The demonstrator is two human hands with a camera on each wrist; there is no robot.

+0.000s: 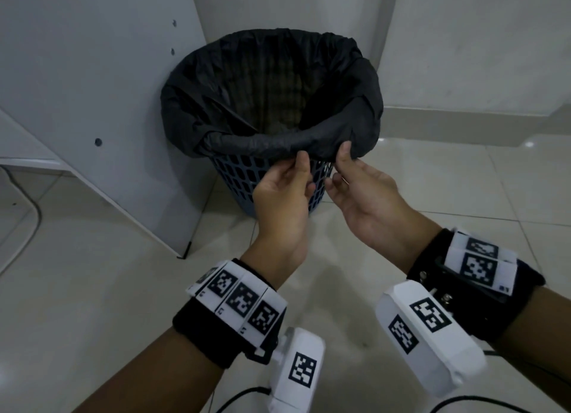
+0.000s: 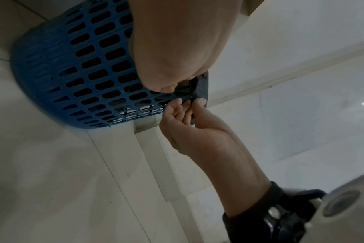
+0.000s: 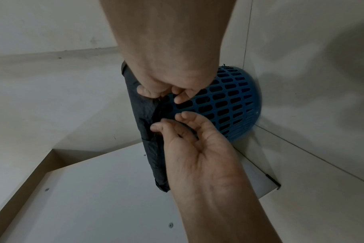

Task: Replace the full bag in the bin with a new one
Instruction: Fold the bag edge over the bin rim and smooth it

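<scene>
A blue slotted plastic bin (image 1: 244, 177) stands on the floor in a corner, lined with a black bag (image 1: 272, 143) whose edge is folded down over the rim. Both hands are at the near side of the rim, close together. My left hand (image 1: 304, 165) pinches the folded bag edge between thumb and fingers. Just to its right, my right hand (image 1: 340, 162) pinches the same edge. The left wrist view shows the right hand (image 2: 189, 105) pinching the bag (image 2: 202, 88) against the bin (image 2: 83, 74). In the right wrist view the left hand (image 3: 168, 121) holds the bag (image 3: 148, 115).
A white cabinet panel (image 1: 102, 103) stands right against the bin's left side. White walls (image 1: 463, 41) with a baseboard close the corner behind it. The floor (image 1: 463, 180) is glossy pale tile. A cable (image 1: 34, 208) lies at the far left.
</scene>
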